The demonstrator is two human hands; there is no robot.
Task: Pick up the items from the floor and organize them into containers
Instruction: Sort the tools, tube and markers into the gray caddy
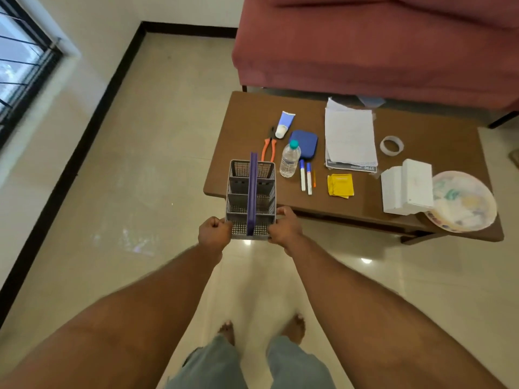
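Note:
I hold a grey mesh caddy (238, 195) with a purple centre handle and several empty compartments in front of me, at the left end of the low brown table (247, 113). My left hand (214, 231) grips its near left corner and my right hand (284, 227) grips its near right corner. On the table lie orange-handled pliers (268, 149), a blue-and-white tube (285, 124), a water bottle (290, 159), a blue case (304, 143), two markers (305, 177), a thin orange stick (314, 178), yellow packets (340, 185), a stack of papers (349, 137), a tape roll (391, 145), white boxes (407, 186) and a patterned plate (466, 202).
A red sofa (365, 46) stands behind the table. A barred window (19, 66) is on the left wall. Pale tiled floor (140, 164) stretches to the left and in front of the table. My bare feet (261, 329) stand on the tiles below.

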